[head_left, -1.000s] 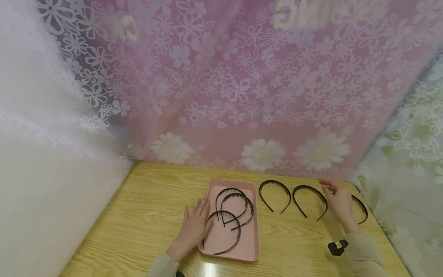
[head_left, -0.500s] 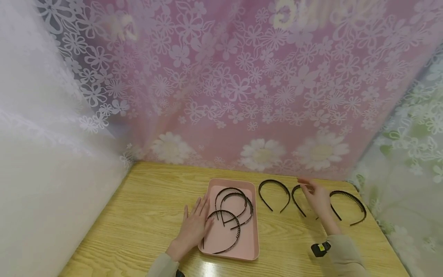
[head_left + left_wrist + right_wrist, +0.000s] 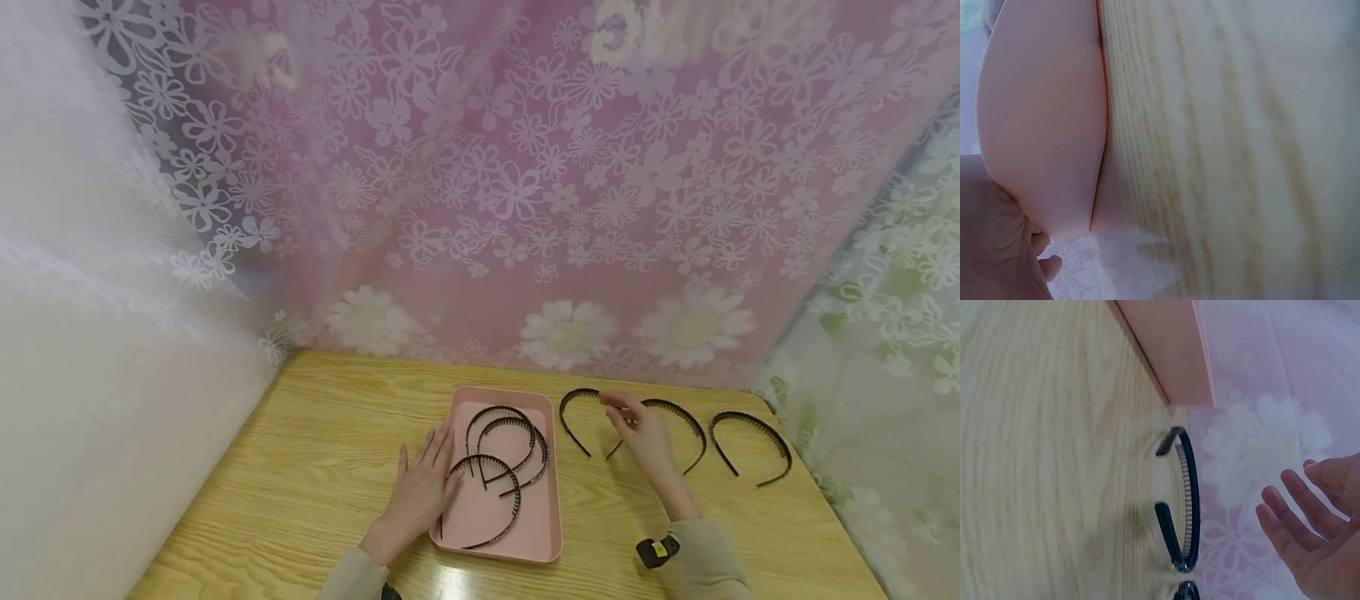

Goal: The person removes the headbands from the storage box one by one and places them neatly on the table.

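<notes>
My left hand (image 3: 422, 492) rests on the left rim of a pink tray (image 3: 538, 533), its fingers straight; the left wrist view shows it against the tray's outer wall (image 3: 1041, 119). Several black toothed headbands (image 3: 517, 500) overlap inside the tray. On the table to the right, three more stand in a row: a near one (image 3: 564, 417), a middle one (image 3: 699, 429) and a far right one (image 3: 787, 454). My right hand (image 3: 641, 437) hovers between the near and middle headbands, hiding parts of both. In the right wrist view, its loosely bent fingers hold nothing, apart from a headband (image 3: 1192, 500).
The wooden table (image 3: 322, 433) extends left of the tray. A pink flowered curtain (image 3: 480, 208) hangs along its back edge, a whitish sheet (image 3: 112, 375) at the left and a green-and-white one (image 3: 885, 400) at the right.
My right hand has moved left along the row, from beside the far right headband to near the one closest to the tray. The left hand and the headbands stay in place.
</notes>
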The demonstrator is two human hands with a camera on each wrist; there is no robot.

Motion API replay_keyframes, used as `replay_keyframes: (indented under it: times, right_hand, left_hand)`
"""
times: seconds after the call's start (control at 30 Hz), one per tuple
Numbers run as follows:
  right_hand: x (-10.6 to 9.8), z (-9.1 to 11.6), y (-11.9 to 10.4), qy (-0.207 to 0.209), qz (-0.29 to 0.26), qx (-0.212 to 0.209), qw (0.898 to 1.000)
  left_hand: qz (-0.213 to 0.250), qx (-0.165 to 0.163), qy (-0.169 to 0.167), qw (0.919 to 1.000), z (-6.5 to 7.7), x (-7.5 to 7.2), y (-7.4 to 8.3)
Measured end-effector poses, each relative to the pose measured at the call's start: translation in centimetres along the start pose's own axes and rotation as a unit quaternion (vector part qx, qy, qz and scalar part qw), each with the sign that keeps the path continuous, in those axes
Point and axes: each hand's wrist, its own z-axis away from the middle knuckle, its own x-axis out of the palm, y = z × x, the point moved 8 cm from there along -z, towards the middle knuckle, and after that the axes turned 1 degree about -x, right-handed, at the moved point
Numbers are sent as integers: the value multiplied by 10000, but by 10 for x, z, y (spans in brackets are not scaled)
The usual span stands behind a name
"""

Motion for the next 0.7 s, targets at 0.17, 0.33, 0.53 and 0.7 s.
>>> replay_keyframes:
  times: [0.17,0.33,0.53,0.7]
  right_hand:
    - [16,6,-13,-36,-429,-22,9991]
    - [34,13,-21,-110,-895,87,9959]
    - [51,18,-34,-224,-1451,42,9892]
    - [60,25,-46,-229,-1395,19,9900]
  left_hand:
    - [69,84,147,9998,1,-1,1]
    - [103,109,208,9997,1,-1,0]
    - [74,69,174,9998,0,1,-2]
    - [103,21,113,9999,0,0,0]
